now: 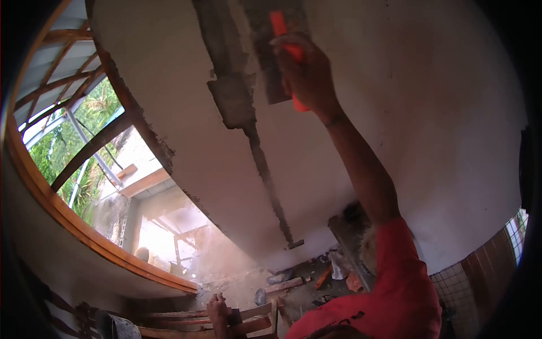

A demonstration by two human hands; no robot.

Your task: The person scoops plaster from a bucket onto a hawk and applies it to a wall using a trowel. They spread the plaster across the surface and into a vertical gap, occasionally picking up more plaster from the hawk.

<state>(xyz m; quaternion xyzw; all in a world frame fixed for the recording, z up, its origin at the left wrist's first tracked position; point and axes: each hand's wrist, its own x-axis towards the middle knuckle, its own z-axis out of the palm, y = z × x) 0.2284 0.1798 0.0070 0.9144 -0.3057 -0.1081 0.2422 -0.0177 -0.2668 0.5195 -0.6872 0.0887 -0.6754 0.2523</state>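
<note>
My right hand (307, 70) is raised high against the pale wall (316, 164), fingers wrapped round the orange handle of a plastering trowel (276, 85). The trowel's dark, flat blade lies close to the wall and looks slightly blurred. Left of it, a dark grey patch of wet-looking mortar (232, 101) narrows into a strip running down the wall. Low in the view, my left hand (217, 309) is closed near some wooden slats (259, 325); whatever it may hold is not clear.
A wood-framed opening (107, 263) on the left shows greenery and a hazy, bright area. Rubble and wood pieces (285, 284) lie at the wall's foot. A dark board (347, 240) leans near my right arm. Tiles (460, 288) line the lower right.
</note>
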